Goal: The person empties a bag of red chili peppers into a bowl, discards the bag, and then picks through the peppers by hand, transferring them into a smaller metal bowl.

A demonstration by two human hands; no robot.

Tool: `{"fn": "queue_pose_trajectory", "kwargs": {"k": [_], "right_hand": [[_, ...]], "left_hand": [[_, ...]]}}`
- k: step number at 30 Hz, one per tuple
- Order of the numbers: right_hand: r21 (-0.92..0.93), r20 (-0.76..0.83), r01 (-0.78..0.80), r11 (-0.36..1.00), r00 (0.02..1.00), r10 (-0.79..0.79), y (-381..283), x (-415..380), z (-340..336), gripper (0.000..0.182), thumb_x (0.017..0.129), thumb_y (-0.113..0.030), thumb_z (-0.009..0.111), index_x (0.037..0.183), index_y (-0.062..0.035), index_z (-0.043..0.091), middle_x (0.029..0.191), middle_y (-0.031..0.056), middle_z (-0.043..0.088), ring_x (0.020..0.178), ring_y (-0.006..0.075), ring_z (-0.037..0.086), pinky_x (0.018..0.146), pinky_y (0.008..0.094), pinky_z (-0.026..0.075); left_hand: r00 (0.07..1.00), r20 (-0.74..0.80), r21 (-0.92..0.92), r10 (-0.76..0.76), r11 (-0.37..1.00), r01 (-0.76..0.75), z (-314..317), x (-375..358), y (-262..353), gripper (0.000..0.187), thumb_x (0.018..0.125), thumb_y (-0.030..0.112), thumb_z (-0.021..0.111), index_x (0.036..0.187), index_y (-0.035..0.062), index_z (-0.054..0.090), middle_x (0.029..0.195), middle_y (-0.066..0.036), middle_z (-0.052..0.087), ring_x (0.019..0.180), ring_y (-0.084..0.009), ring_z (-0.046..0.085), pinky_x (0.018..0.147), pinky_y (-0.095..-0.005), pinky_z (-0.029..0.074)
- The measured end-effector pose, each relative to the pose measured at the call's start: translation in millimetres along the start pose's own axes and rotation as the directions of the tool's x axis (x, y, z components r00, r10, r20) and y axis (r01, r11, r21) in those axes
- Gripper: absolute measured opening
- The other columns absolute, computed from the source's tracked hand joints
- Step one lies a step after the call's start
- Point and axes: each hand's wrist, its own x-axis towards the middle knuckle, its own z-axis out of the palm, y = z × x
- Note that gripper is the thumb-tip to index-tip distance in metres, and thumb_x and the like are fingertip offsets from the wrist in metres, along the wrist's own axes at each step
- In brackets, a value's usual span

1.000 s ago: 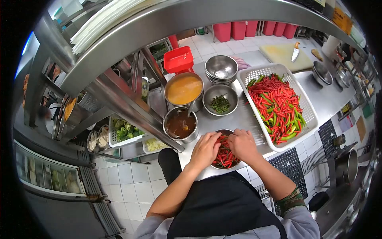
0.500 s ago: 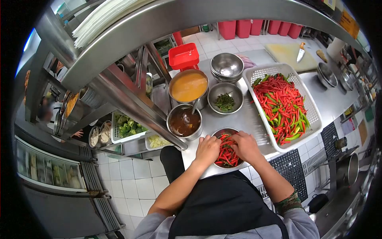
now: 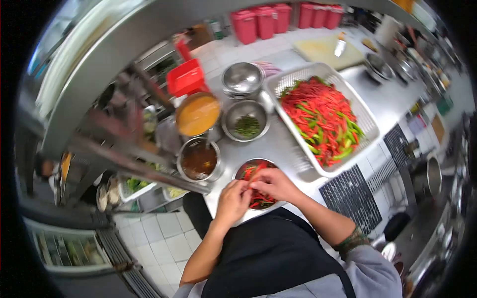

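Note:
My left hand (image 3: 233, 199) and my right hand (image 3: 275, 185) meet at the fingertips over a small metal bowl (image 3: 241, 170). Both are closed in a pinch, and a red chili pepper (image 3: 259, 169) shows at the fingers, partly hidden and blurred. More red chili peppers (image 3: 262, 201) lie in the bowl below. To the right stands a white perforated basket (image 3: 371, 134) heaped with red and green chili peppers (image 3: 323, 119).
Behind the bowl stand a metal bowl of chopped greens (image 3: 247, 126), stacked bowls (image 3: 242, 78), a pot of orange liquid (image 3: 198, 114) and a pot of brown sauce (image 3: 198, 161). A knife (image 3: 340, 45) rests on a cutting board (image 3: 318, 52). A metal post (image 3: 144, 171) slants at left.
My hands have come together from opposite sides of the bowl and risen off the chilies. The whole view has shifted, so the counter items appear further left.

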Motion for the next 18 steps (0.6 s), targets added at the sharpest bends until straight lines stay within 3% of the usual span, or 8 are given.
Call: {"fn": "queue_pose_trajectory", "kwargs": {"k": [2,3,5,8,9,12,14,18], "right_hand": [[-0.396,0.049,0.321,0.860,0.943,-0.330,-12,8,-9,0.014,0.094,-0.016,0.066,0.095,-0.0018,0.066,0.076,0.0022,0.063,0.066,0.0083,0.057,0.058,0.0268,0.046],[-0.417,0.029,0.360,0.835,0.923,-0.383,-19,16,-12,0.011,0.095,-0.013,0.064,0.092,-0.0024,0.064,0.076,0.0026,0.064,0.066,0.0075,0.057,0.060,0.0261,0.046],[-0.192,-0.082,0.113,0.975,0.988,-0.131,-29,32,-19,0.010,0.095,-0.012,0.064,0.093,-0.0025,0.061,0.077,0.0016,0.063,0.068,0.0071,0.058,0.060,0.0252,0.046],[0.221,-0.211,0.211,0.952,0.963,-0.165,-56,41,-22,0.010,0.095,-0.010,0.065,0.096,-0.0019,0.058,0.078,0.0006,0.061,0.068,0.0068,0.057,0.059,0.0243,0.047],[0.159,-0.261,0.246,0.956,0.944,-0.200,-62,38,-20,0.011,0.094,-0.008,0.066,0.097,-0.0011,0.057,0.079,0.0007,0.060,0.068,0.0067,0.057,0.059,0.0231,0.047],[0.201,-0.324,0.217,0.955,0.935,-0.144,-46,18,-1,0.011,0.091,-0.009,0.066,0.093,-0.0010,0.059,0.082,0.0022,0.064,0.069,0.0097,0.060,0.062,0.0257,0.050],[0.152,-0.289,0.161,0.975,0.951,-0.112,-33,3,19,0.012,0.090,-0.009,0.068,0.093,-0.0007,0.060,0.083,0.0024,0.064,0.070,0.0092,0.060,0.063,0.0257,0.050],[-0.114,-0.173,0.093,0.989,0.979,-0.112,-27,-26,18,0.015,0.088,-0.010,0.071,0.096,-0.0009,0.062,0.083,0.0018,0.064,0.070,0.0083,0.059,0.064,0.0265,0.050]], "left_hand": [[0.999,-0.034,-0.058,-0.030,0.998,0.028,5,1,-4,0.017,0.089,0.011,0.064,0.102,0.0007,0.063,0.088,-0.013,0.063,0.078,-0.0271,0.064,0.072,-0.0376,0.051],[0.992,-0.070,-0.189,-0.103,0.978,0.088,4,5,3,0.021,0.091,0.012,0.064,0.108,0.0005,0.063,0.090,-0.011,0.064,0.077,-0.0226,0.063,0.070,-0.0345,0.050],[0.965,-0.072,-0.434,-0.253,0.879,0.198,2,11,0,0.038,0.095,0.015,0.064,0.127,-0.0012,0.056,0.100,-0.007,0.064,0.076,-0.0115,0.059,0.068,-0.0266,0.048],[0.876,0.136,-0.802,-0.462,0.467,0.371,-12,22,3,0.045,0.102,0.023,0.056,0.139,-0.0016,0.049,0.119,-0.009,0.063,0.087,-0.0084,0.059,0.077,-0.0252,0.049],[0.880,0.172,-0.829,-0.442,0.417,0.372,-13,22,6,0.045,0.102,0.024,0.055,0.138,-0.0014,0.049,0.120,-0.009,0.063,0.088,-0.0085,0.059,0.078,-0.0254,0.049],[0.897,0.200,-0.896,-0.394,0.298,0.331,-6,20,13,0.044,0.103,0.028,0.054,0.136,-0.0013,0.052,0.121,-0.009,0.064,0.094,-0.0093,0.060,0.082,-0.0259,0.050],[0.890,0.213,-0.905,-0.404,0.262,0.336,-1,20,19,0.038,0.104,0.026,0.052,0.129,-0.0014,0.058,0.116,-0.008,0.066,0.095,-0.0099,0.062,0.083,-0.0261,0.050],[0.898,0.242,-0.840,-0.368,0.383,0.383,11,15,9,0.032,0.104,0.024,0.052,0.114,-0.0024,0.067,0.104,-0.006,0.068,0.087,-0.0093,0.062,0.079,-0.0252,0.051]]}}
